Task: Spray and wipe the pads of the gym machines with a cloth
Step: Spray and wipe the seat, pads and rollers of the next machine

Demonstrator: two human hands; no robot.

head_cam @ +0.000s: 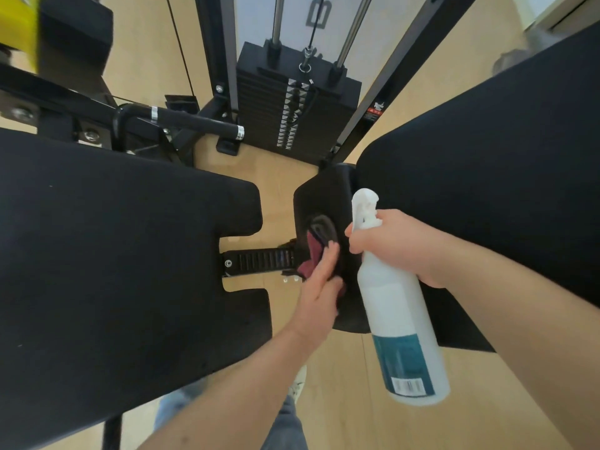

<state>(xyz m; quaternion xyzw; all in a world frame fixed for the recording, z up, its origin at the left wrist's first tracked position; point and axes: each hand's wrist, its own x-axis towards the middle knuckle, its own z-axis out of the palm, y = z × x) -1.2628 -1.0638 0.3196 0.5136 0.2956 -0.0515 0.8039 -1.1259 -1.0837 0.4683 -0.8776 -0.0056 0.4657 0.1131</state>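
Pads, by position: wide seat pad [113, 238] at nine o'clock; small pad [324, 196] at centre, where my left hand [319, 287], fingers straight and together, presses the dark red cloth [313, 251] flat. My right hand [396, 245] curls around the neck of the spray bottle [399, 319] at four o'clock. Long pad [487, 157] at two o'clock.

Judgement: wiping is under way on the small pad; the other two cannot be confirmed as done.

Cloth mostly hidden beneath my hand; outer pads cut off by the frame.
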